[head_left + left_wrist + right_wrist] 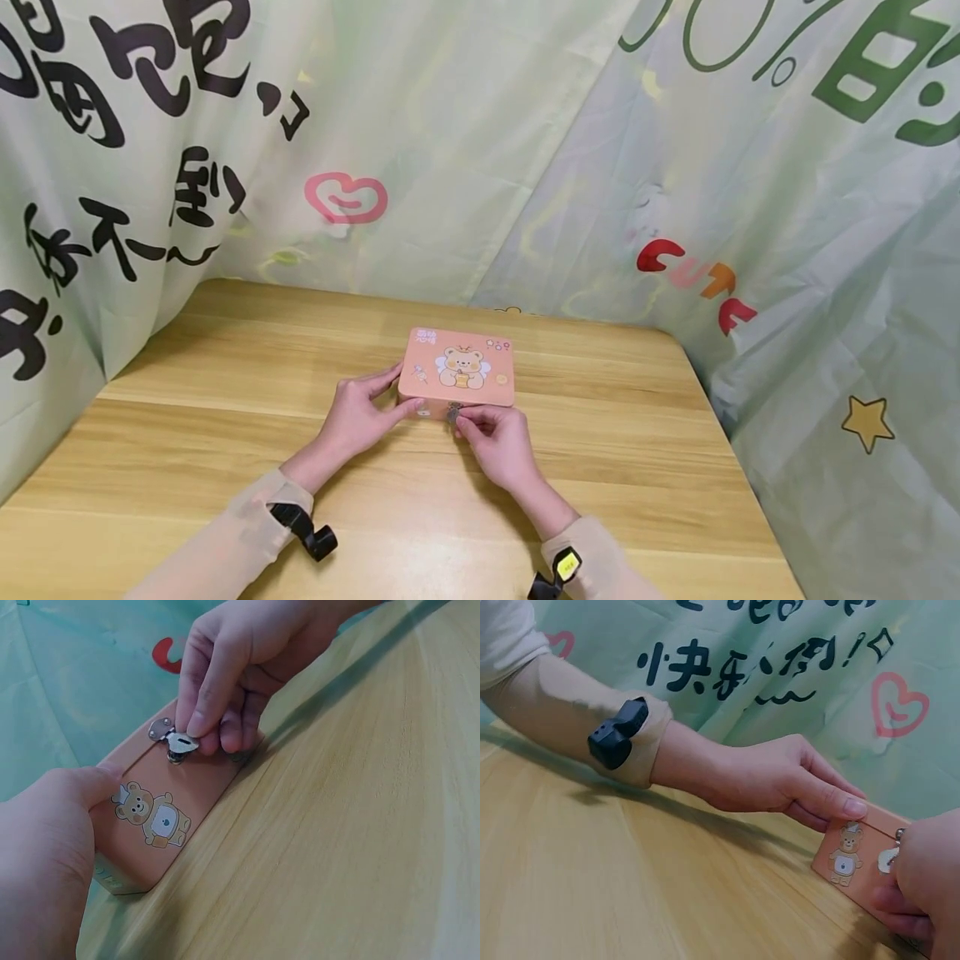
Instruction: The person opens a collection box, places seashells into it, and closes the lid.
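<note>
A pink tin box (420,350) with a bear on its lid sits lid down flat on the table, its lid closed. On its front is a silver metal clasp (181,742) with a slotted hasp plate tilted out from the front. My left hand (356,421) holds the box's left end, the thumb on the front near the top edge and the fingers along the side. My right hand (502,442) pinches the hasp plate between thumb and index finger. In the right wrist view, that hand partly covers the clasp, and a printed bear (845,859) shows on the front.
The box stands on a wooden table (600,467), toward its back edge. Pale green printed curtains (465,125) hang behind the table and along both sides. A black camera (318,542) is strapped to the left wrist, and another black device (551,583) to the right.
</note>
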{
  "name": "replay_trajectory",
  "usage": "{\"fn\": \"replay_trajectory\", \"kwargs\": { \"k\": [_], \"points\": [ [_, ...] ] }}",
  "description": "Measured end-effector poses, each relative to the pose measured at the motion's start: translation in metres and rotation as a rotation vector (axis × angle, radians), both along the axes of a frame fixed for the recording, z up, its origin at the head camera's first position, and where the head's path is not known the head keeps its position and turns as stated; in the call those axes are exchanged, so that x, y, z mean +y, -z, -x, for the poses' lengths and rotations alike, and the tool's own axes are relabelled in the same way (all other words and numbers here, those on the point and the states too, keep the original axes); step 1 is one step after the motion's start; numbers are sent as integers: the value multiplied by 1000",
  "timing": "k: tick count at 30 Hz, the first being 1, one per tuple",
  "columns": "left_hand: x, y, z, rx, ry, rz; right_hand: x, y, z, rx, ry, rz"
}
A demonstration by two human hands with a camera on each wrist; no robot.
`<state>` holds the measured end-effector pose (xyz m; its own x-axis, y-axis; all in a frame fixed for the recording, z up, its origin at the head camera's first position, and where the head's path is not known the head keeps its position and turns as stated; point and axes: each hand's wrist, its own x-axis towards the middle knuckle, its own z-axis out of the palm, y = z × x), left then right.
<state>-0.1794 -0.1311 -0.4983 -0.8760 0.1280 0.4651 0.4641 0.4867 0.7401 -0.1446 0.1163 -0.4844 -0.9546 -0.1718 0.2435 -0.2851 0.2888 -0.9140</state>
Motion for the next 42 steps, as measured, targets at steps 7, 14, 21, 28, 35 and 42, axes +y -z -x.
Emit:
{"fn": "replay_trajectory", "kwargs": {
  "k": [7,14,21,28,35,42],
  "points": [
    [0,1,1,-10,-10,4,-5,0,0,123,101,-153],
    [1,1,1,-26,-5,7,-7,3,0,164,178,-180],
    [3,0,0,-18,8,-12,-6,5,0,156,223,-179],
    [0,-4,-3,-35,9,-21,-1,0,-3,133,187,-141],
    [-5,-20,-5,-90,0,-47,15,-18,-6,185,113,-95],
    [0,-46,-7,78,-21,-94,39,-46,5,233,74,-83]
  ]
}}
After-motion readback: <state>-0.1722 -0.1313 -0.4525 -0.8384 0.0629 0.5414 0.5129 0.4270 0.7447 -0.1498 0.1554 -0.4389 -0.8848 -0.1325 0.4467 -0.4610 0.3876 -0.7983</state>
